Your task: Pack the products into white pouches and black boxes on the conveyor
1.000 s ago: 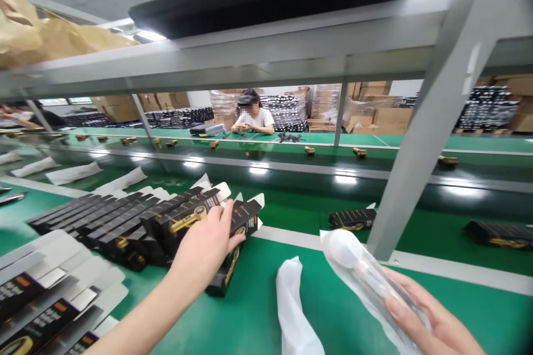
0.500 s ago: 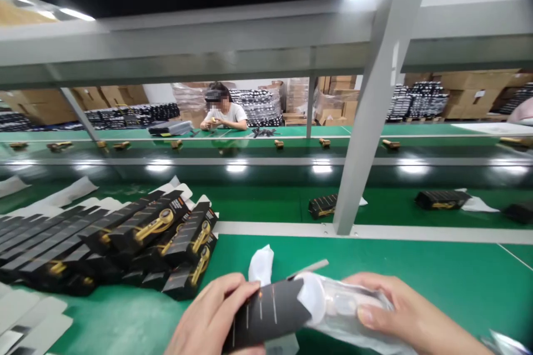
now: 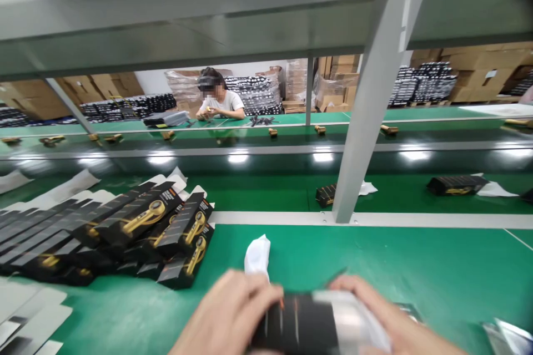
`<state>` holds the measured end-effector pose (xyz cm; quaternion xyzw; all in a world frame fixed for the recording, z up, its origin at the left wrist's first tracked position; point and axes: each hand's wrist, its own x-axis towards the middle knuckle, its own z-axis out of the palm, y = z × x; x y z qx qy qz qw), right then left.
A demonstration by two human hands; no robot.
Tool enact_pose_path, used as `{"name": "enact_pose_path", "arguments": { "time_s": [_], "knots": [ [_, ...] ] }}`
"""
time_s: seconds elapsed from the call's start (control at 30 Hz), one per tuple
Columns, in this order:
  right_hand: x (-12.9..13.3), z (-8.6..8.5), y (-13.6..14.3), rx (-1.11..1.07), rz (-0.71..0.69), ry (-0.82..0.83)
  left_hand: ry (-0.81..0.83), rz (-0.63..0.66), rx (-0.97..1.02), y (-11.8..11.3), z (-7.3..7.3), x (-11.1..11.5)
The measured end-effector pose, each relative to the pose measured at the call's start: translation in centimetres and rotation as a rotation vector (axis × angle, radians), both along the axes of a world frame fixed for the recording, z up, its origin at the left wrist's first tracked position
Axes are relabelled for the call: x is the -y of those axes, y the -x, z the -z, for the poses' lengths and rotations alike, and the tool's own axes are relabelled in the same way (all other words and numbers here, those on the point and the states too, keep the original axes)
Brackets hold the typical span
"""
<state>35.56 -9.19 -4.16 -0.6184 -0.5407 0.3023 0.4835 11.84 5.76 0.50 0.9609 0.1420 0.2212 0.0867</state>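
Observation:
My left hand (image 3: 233,310) is wrapped around a black printed carton (image 3: 302,321), low in the middle of the view. From the carton's right end sticks out an item in a clear and white plastic bag (image 3: 360,319). My right hand (image 3: 385,310) grips this bagged item close to the carton's opening. Motion smears both hands and the carton, and the bag's contents cannot be made out. A white wrapped packet (image 3: 257,255) lies on the green table just beyond my left hand.
Black cartons picturing a gold device (image 3: 145,216) are piled on the left, with white carton flaps (image 3: 33,310) nearer. A grey post (image 3: 362,122) rises ahead. Cartons (image 3: 456,184) and gold parts (image 3: 389,130) lie on the lines beyond. A person (image 3: 220,102) sits opposite.
My right hand has come closer to my left, and less of the bagged item shows outside the carton. The carton has shifted right and lower in view. The surroundings sit slightly higher.

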Motion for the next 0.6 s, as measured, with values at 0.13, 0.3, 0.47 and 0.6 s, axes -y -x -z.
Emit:
{"name": "enact_pose_path", "arguments": {
  "time_s": [0.13, 0.3, 0.47, 0.6],
  "knots": [
    [-2.6, -1.1, -1.1, 0.020, 0.184, -0.144, 0.084, -0.303, 0.001, -4.0, -1.9, -8.0],
    [-6.9, 2.2, 7.6, 0.856, -0.111, -0.033, 0.138, -0.385, -0.005, -10.9, 0.7, -16.4],
    [-8.1, 5.1, 10.5, 0.881, -0.127, 0.037, 0.321, -0.428, 0.059, -11.4, 2.8, -15.9],
    [-7.2, 4.0, 7.8, 0.748, -0.102, 0.118, 0.621, -0.515, 0.186, -6.5, 2.0, -9.7]
  ]
}}
